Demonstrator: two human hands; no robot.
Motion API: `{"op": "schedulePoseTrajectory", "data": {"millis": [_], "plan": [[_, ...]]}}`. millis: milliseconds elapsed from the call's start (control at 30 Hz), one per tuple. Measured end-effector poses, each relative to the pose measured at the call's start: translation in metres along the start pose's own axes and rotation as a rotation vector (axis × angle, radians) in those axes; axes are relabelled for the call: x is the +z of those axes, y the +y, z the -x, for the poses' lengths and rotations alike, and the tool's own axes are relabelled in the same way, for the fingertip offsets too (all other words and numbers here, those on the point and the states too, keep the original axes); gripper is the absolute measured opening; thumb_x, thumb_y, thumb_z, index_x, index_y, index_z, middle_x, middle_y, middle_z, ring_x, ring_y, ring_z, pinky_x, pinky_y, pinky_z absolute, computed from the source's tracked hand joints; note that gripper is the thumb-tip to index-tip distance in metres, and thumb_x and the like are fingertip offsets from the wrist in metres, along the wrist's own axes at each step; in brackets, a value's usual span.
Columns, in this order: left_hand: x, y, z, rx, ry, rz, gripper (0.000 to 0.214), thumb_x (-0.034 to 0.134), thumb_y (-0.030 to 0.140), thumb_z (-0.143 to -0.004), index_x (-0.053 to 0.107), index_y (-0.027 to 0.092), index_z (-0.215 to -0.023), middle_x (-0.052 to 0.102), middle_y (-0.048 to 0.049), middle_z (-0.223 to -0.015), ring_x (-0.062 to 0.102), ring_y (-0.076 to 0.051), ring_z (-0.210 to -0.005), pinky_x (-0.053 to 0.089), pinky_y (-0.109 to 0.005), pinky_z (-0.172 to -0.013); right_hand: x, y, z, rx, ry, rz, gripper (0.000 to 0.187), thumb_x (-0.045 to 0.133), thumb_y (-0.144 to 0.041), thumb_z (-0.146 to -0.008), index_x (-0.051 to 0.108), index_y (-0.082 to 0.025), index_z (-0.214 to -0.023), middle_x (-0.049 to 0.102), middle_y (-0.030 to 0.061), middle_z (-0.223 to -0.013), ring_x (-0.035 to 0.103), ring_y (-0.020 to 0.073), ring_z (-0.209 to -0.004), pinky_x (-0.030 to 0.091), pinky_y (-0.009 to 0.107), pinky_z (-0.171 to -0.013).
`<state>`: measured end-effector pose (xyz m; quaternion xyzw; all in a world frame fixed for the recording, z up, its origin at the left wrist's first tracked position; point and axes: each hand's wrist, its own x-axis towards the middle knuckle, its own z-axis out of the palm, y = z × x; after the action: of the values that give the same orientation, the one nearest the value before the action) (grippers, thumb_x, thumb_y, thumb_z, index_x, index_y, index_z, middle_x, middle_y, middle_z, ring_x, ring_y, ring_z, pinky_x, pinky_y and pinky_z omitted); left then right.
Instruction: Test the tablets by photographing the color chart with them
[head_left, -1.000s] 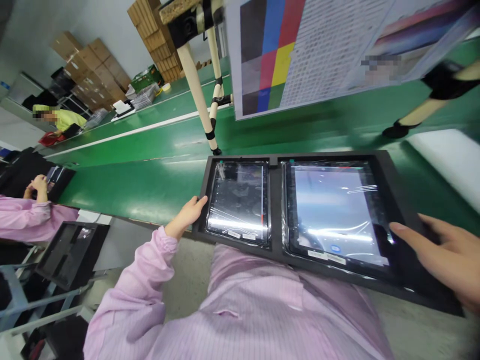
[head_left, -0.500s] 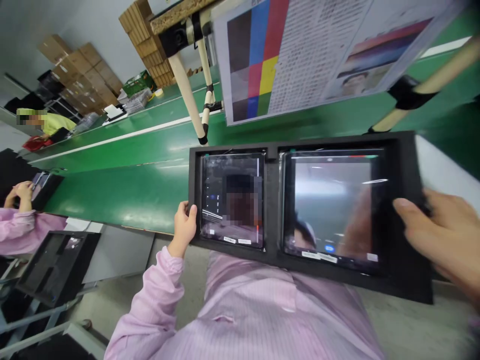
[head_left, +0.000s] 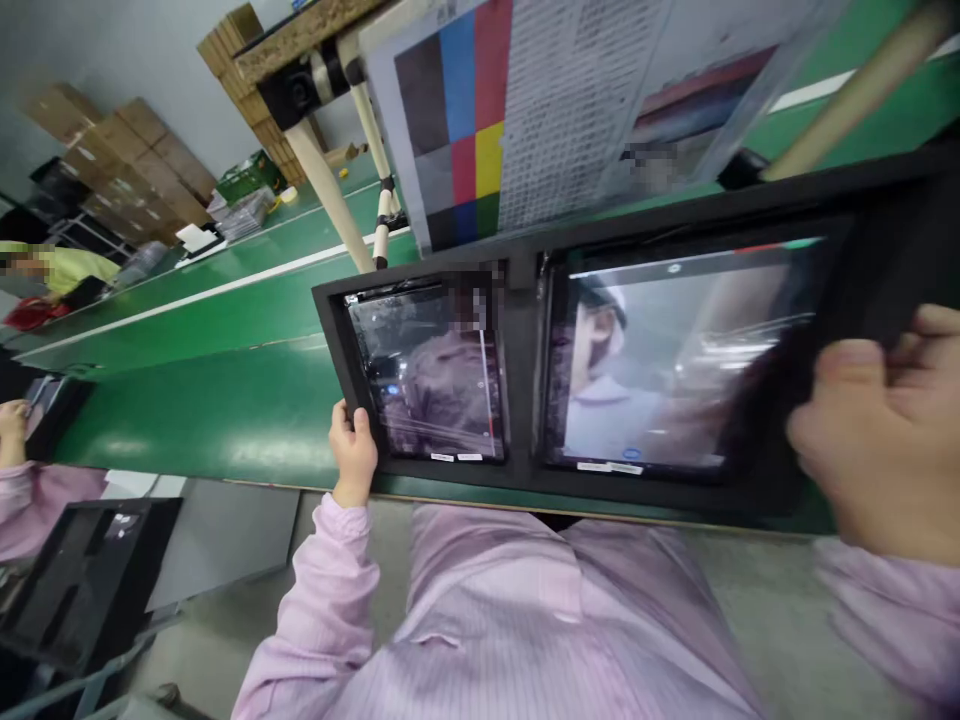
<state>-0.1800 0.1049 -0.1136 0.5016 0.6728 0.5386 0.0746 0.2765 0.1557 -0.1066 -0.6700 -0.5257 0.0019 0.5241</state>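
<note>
Between my two hands is a black foam tray [head_left: 523,370], tilted so that its right end is nearer the camera. In its left recess lies a tablet [head_left: 431,375] with a dark lit screen. The right recess bears a second tablet [head_left: 660,350], which shows a bright camera picture. Small white labels run along the lower edge of each. My left hand [head_left: 354,455] grips the tray's left edge, thumb on top. Round the right end is my right hand [head_left: 885,440], thumb over the rim and fingers partly hidden.
Beneath the tray runs a green work surface [head_left: 202,410]. A printed sheet with colour blocks [head_left: 457,120] hangs from a pipe frame [head_left: 330,190] ahead. At left are a co-worker's pink sleeve [head_left: 60,510], another black tray [head_left: 82,580] and a grey board [head_left: 225,540]. Cartons [head_left: 135,150] stand far back.
The tray has tilted, its right end rising and coming nearer the camera. Both hands have stayed on it. The tablets' screen pictures have changed, and the view has shifted slightly right.
</note>
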Motion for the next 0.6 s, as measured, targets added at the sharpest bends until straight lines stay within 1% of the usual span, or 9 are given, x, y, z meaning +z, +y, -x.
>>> {"op": "schedulePoseTrajectory", "data": {"millis": [100, 233, 300, 433, 600], "plan": [[0.002, -0.002, 0.000, -0.006, 0.009, -0.003, 0.053, 0.049, 0.067, -0.090, 0.059, 0.017, -0.106, 0.070, -0.0072, -0.087, 0.067, -0.020, -0.076, 0.053, -0.032, -0.071, 0.007, -0.002, -0.006, -0.058, 0.017, 0.034, 0.074, 0.044, -0.069, -0.087, 0.054, -0.006, -0.125, 0.061, 0.0208, -0.101, 0.063, 0.0265, -0.086, 0.051, 0.043, -0.074], [0.003, -0.005, 0.000, -0.006, 0.018, -0.011, 0.052, 0.051, 0.064, -0.090, 0.058, 0.017, -0.110, 0.071, -0.0081, -0.090, 0.069, -0.020, -0.078, 0.053, -0.032, -0.072, 0.008, -0.001, -0.005, -0.018, 0.019, 0.033, 0.073, 0.044, -0.066, -0.085, 0.056, -0.006, -0.125, 0.063, 0.0199, -0.100, 0.065, 0.0273, -0.084, 0.049, 0.039, -0.070], [0.002, -0.006, 0.001, -0.001, 0.019, -0.019, 0.052, 0.051, 0.064, -0.091, 0.058, 0.017, -0.110, 0.071, -0.0080, -0.090, 0.069, -0.020, -0.078, 0.053, -0.032, -0.073, 0.007, 0.000, -0.004, -0.021, 0.033, 0.055, 0.075, 0.042, -0.066, -0.084, 0.056, -0.006, -0.125, 0.063, 0.0194, -0.099, 0.065, 0.0277, -0.084, 0.048, 0.039, -0.069], [0.001, -0.006, 0.002, 0.009, 0.020, -0.039, 0.052, 0.050, 0.064, -0.091, 0.057, 0.016, -0.111, 0.071, -0.0089, -0.093, 0.069, -0.021, -0.081, 0.053, -0.033, -0.076, 0.005, -0.004, -0.003, -0.019, 0.033, 0.063, 0.077, 0.042, -0.066, -0.083, 0.056, -0.003, -0.125, 0.063, 0.0203, -0.098, 0.065, 0.0288, -0.084, 0.048, 0.039, -0.070], [0.002, -0.004, 0.002, 0.017, 0.013, -0.076, 0.052, 0.047, 0.064, -0.093, 0.057, 0.017, -0.111, 0.072, -0.0098, -0.094, 0.070, -0.021, -0.082, 0.053, -0.032, -0.077, 0.000, -0.022, 0.000, 0.068, -0.023, 0.124, 0.073, 0.039, -0.060, -0.084, 0.054, -0.004, -0.129, 0.063, 0.0212, -0.105, 0.065, 0.0283, -0.091, 0.049, 0.040, -0.078]]}}
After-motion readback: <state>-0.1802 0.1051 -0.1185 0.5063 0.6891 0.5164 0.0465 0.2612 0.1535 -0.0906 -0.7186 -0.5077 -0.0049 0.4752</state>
